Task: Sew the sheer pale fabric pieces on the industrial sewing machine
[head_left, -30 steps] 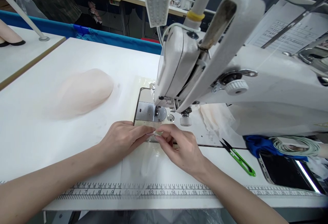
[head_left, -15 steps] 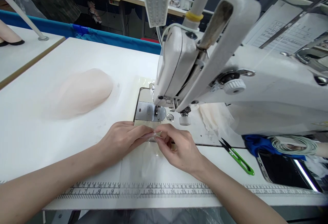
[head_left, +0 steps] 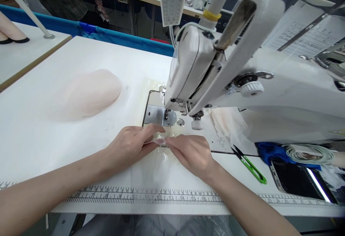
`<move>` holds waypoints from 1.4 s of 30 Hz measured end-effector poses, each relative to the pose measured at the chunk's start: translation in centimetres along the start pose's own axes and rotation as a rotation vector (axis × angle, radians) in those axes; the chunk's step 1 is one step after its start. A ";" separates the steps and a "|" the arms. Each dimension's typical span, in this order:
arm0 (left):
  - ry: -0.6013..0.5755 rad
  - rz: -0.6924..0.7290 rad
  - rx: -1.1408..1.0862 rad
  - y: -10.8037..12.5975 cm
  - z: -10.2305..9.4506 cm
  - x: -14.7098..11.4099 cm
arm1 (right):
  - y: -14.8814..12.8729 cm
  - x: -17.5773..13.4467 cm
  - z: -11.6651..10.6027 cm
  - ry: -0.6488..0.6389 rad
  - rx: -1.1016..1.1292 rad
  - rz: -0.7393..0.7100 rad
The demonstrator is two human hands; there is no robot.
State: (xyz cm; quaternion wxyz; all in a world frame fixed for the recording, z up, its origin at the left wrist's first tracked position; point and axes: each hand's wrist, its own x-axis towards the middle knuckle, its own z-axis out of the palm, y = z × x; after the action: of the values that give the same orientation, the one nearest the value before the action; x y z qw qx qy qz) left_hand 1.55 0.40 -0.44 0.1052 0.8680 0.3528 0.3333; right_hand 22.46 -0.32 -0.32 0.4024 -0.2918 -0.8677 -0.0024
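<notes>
Just in front of the sewing machine's needle plate (head_left: 155,114), both my hands meet over a small piece of thin, see-through pale material (head_left: 161,141). My left hand (head_left: 132,142) has it between thumb and fingers, with the index finger lifted above it. The fingers of my right hand (head_left: 191,153) are closed on its right end. Whether the piece is fabric or clear film I cannot tell. Above and behind my hands is the white sewing machine (head_left: 185,67), its presser foot over the plate. A pale pink cup-shaped piece (head_left: 94,92) lies on the table to the left.
Green thread snips (head_left: 252,169) lie right of my right hand, near a phone (head_left: 298,178) and a blue cloth with a coiled cord (head_left: 309,153). Pale fabric (head_left: 229,122) sits under the machine arm. A printed ruler (head_left: 145,196) runs along the front edge. Another person stands beyond the table.
My right hand has turned over and its fingers have closed, back of the hand upward. My left index finger has lifted off the material. The view has shifted slightly.
</notes>
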 end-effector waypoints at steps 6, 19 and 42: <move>-0.009 0.149 0.014 0.1 -0.3 0.0 | -0.1 0.4 -1.0 -0.017 -0.252 -0.354; -0.209 -0.331 -0.301 1.5 -1.3 0.2 | -1.8 0.7 -1.9 -0.202 0.076 0.113; -0.107 0.217 0.536 0.9 0.2 -0.5 | 2.0 1.0 1.4 -0.199 0.127 0.668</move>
State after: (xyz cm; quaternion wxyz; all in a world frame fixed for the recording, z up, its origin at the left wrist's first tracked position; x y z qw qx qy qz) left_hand 1.89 -0.63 -0.45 -0.1459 0.9137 0.3275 0.1913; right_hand 21.97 2.17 -1.01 0.3117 -0.5325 -0.7579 0.2117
